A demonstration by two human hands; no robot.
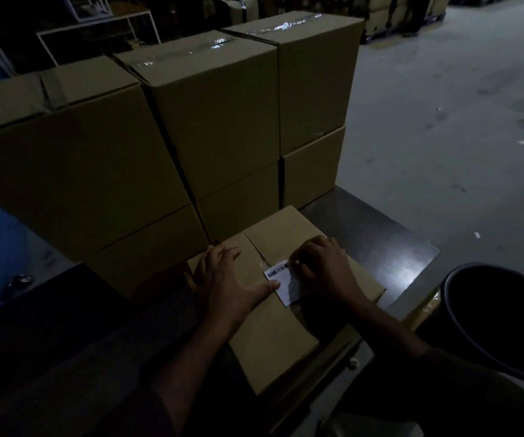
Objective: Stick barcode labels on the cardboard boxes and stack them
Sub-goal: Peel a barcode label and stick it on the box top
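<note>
Left hand [223, 279] flat and spread on top of the small cardboard box [273, 335], thumb tip touching the left edge of the barcode label [281, 282]. Right hand [323, 266] with fingers curled down over the label's right side, fingertips pressing on it; a pinch or a plain press, cannot tell. Label white, barcode along its far edge, lying on the box top just right of the flap seam. Box resting on the dark counter [374, 244], near corner jutting past its front edge. Just behind, touching or nearly so, stacked taped boxes [216, 121] in three columns, two high. At far right, beside the counter, a dark round bin [500, 320]. Beyond, grey floor [443, 121] with scattered paper scraps.
</note>
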